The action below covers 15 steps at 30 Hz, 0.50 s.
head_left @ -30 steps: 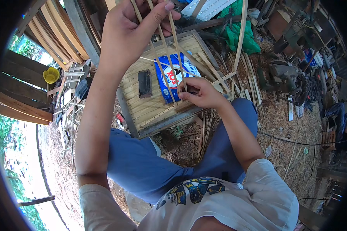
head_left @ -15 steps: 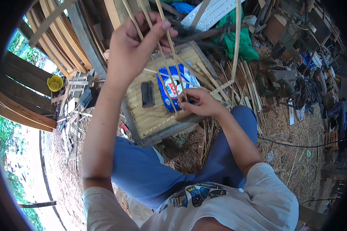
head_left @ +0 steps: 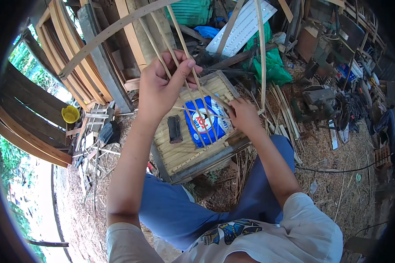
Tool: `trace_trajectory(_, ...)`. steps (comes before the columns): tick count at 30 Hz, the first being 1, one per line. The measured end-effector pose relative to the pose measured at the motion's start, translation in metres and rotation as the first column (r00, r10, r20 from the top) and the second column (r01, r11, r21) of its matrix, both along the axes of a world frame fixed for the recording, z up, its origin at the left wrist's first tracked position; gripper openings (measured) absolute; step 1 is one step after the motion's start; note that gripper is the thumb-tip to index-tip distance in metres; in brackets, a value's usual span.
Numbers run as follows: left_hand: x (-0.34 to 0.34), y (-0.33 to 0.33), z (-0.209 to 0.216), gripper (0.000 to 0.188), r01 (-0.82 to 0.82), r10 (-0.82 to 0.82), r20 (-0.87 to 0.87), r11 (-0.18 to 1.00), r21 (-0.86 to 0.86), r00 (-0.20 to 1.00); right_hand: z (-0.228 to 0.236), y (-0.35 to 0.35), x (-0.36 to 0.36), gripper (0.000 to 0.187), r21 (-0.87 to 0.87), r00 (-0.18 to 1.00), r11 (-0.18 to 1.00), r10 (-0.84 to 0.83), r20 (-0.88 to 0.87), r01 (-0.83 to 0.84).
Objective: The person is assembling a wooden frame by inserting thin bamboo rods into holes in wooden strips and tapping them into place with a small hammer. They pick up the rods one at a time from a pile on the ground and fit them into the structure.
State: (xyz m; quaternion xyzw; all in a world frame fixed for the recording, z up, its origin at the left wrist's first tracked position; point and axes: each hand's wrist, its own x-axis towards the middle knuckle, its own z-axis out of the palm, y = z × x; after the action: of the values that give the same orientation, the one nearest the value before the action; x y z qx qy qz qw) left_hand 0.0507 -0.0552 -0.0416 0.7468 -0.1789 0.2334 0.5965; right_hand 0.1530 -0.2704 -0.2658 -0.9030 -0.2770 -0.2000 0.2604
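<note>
My left hand (head_left: 166,83) is raised, its fingers closed around thin wooden strips (head_left: 190,97) that slant down in front of a low slatted wooden table (head_left: 180,164). On the tabletop, behind the strips' lower ends, lies a blue-and-white packet (head_left: 193,129). Left of the packet sits a dark rectangular block (head_left: 174,130). At the table's right side, my right hand (head_left: 248,117) has its fingers bent over a wooden strip (head_left: 218,100) above the packet. Its fingertips are partly hidden.
A long pale strip (head_left: 262,57) stands beyond my right hand; another strip (head_left: 114,33) crosses the upper left. Timber frames (head_left: 66,48) and a yellow bowl (head_left: 70,114) are at left. Green plastic (head_left: 272,70), a metal machine (head_left: 318,101) and scattered shavings lie right.
My right hand has left the lower ends of the thin strips and moved right to the table's side. My left hand still holds the strips. The whole view has shifted slightly.
</note>
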Motion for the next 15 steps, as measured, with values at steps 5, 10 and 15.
trace_trajectory(5,-0.001,-0.002,0.001,0.022,-0.005,0.006,-0.013,0.999,0.044,1.0,0.018,0.008,-0.004,0.027,-0.28,0.997,0.959,-0.064,-0.05,0.048)
trace_trajectory(10,-0.008,-0.004,0.0,0.02,0.002,-0.002,0.003,0.999,0.038,1.0,0.027,0.019,0.007,0.035,-0.223,0.991,0.97,-0.119,-0.068,0.101)
trace_trajectory(15,-0.015,-0.004,0.0,0.02,0.017,-0.018,0.024,0.999,0.042,1.0,0.065,0.023,0.007,0.035,-0.231,0.989,0.972,-0.07,-0.129,0.039)
